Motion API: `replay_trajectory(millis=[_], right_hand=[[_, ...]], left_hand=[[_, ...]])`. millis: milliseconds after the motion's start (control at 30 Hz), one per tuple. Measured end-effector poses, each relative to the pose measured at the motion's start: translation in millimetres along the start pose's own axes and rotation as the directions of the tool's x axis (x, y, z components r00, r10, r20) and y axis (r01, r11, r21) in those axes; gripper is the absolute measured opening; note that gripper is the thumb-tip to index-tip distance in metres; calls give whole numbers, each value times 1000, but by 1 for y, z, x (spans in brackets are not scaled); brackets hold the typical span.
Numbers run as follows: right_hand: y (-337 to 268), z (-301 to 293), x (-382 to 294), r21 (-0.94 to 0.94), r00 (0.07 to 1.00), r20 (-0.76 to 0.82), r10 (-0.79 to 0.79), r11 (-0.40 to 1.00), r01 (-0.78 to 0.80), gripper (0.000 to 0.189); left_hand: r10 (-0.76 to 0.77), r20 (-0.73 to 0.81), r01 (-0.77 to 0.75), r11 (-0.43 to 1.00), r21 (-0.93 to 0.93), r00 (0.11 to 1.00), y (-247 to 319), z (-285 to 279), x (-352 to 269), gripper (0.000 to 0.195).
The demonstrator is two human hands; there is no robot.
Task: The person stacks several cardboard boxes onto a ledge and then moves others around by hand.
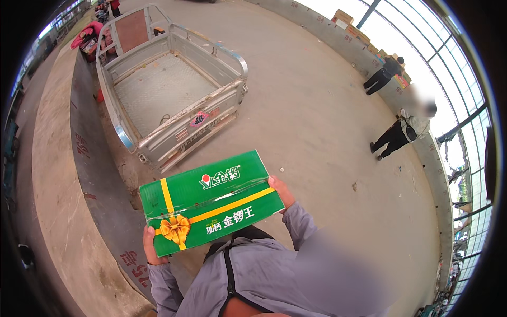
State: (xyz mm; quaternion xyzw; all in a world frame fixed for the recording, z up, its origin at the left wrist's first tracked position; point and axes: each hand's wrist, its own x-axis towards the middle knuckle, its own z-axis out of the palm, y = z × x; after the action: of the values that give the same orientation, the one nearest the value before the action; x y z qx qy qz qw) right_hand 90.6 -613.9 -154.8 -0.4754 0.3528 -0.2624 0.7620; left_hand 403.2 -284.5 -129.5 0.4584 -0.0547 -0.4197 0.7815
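Observation:
A green cardboard carton is held up in front of my body, its taped top facing me. It bears writing and a printed yellow ribbon with a bow. My left hand grips the carton's left end, thumb along the edge. At the opposite end, my right hand holds the right side, with the fingers under the box hidden. Both sleeves are grey. Just beyond the carton stands a metal cargo tricycle bed, its tailgate towards me.
A low concrete wall with painted red marks runs along the left. Beside the far right wall are a person and another person leaning over boxes. Cartons sit on that wall. Colourful bundles lie beyond the cargo bed. Concrete floor stretches between.

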Motion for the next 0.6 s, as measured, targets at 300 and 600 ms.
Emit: replay_trajectory(millis=[300, 600], right_hand=[[-15, -59, -3, 153, 990, -142, -1, 988, 23, 45], [-38, -168, 70, 321, 988, -153, 0, 946, 50, 47]], left_hand=[[-55, 104, 44, 993, 107, 993, -20, 76, 69, 45], [-62, 125, 34, 976, 216, 990, -58, 190, 143, 49]])
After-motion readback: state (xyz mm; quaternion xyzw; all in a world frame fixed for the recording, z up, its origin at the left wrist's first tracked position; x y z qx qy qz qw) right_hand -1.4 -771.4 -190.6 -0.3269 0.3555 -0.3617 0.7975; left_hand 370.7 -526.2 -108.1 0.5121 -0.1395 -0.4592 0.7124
